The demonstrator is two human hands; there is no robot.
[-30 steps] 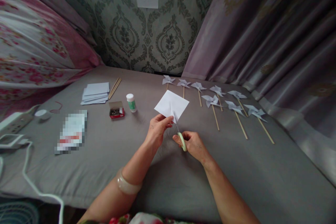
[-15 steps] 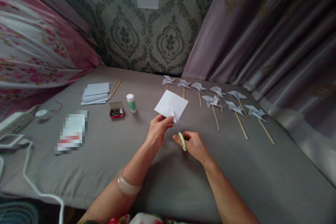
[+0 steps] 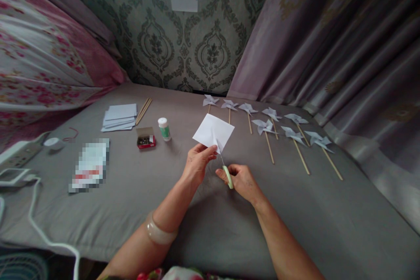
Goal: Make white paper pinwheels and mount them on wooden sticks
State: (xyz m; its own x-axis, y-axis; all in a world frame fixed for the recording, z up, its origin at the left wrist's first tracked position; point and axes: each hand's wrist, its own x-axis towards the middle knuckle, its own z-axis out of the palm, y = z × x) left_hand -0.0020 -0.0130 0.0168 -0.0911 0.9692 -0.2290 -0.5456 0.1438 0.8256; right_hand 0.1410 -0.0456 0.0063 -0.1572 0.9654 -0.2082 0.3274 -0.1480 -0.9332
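Observation:
A white square of paper (image 3: 211, 129) is pinched near its lower corner by my left hand (image 3: 198, 162), thumb on top. My right hand (image 3: 241, 180) is closed round the pale green handle of a pair of scissors (image 3: 228, 177). The scissors' blades reach up to the paper's near corner, just right of my left thumb; how far they go into the sheet is hard to see. Beyond the hands to the right lie several paper pinwheels (image 3: 263, 127) on wooden sticks.
At the left are a stack of white paper (image 3: 120, 117), wooden sticks (image 3: 143, 111), a small red box of metal pieces (image 3: 146, 141) and a white-and-green glue stick (image 3: 164, 130). A blurred packet (image 3: 91, 164) and a power strip (image 3: 21, 157) with a white cable (image 3: 49, 238) lie nearer the left edge.
Almost nothing differs. The paper's far edge sits very slightly lower, while both hands and the scissors keep their places.

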